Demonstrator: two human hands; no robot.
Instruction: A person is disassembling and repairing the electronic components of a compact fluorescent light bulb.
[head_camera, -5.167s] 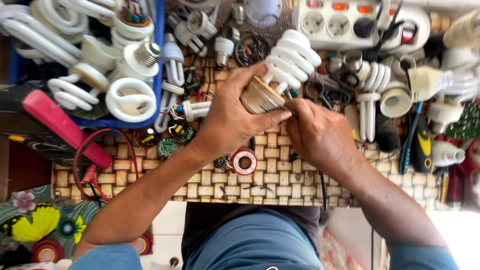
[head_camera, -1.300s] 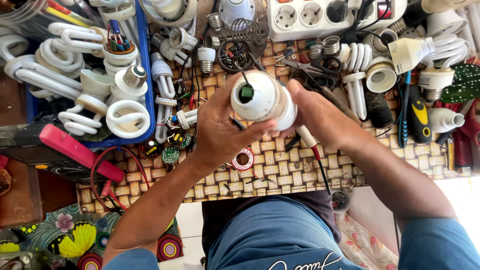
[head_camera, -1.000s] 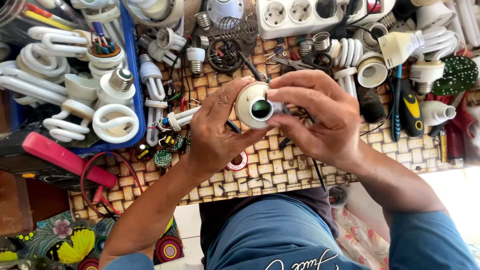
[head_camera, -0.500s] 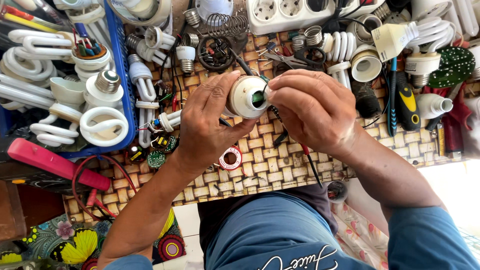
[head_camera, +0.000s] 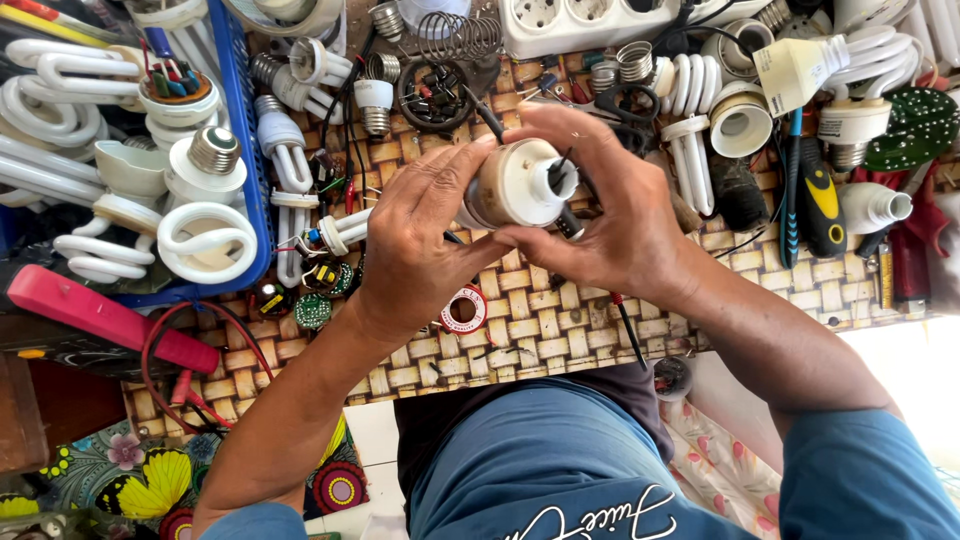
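A: What are the 2 hands on?

B: Both are on a lamp base (head_camera: 515, 185), a cream plastic cup with its round end turned up toward the camera. It is held in the air over the woven mat (head_camera: 560, 320), near the middle of the view.

A: How do the fingers sit?

B: The left hand (head_camera: 420, 245) cups the base from the left, its fingers curled around the side and the thumb pressed against the lower edge. The right hand (head_camera: 615, 215) wraps over it from the right, fingers bent across the top rim and the thumb pushed in underneath. Its fingertips meet at the base's small opening, where a dark wire end pokes out; I cannot tell whether they actually pinch the wire.

A: What lies around them?

B: Just below the left hand a small solder reel (head_camera: 463, 310) with a red rim lies on the mat. To the far left a blue tray (head_camera: 243, 150) holds white spiral lamps. A white power strip (head_camera: 590, 20) runs along the top edge. On the right a screwdriver (head_camera: 822, 205) with a yellow and black handle lies among more lamp parts, and a green round circuit board (head_camera: 915, 125) sits near the right edge. A red probe (head_camera: 105, 318) lies at the lower left.
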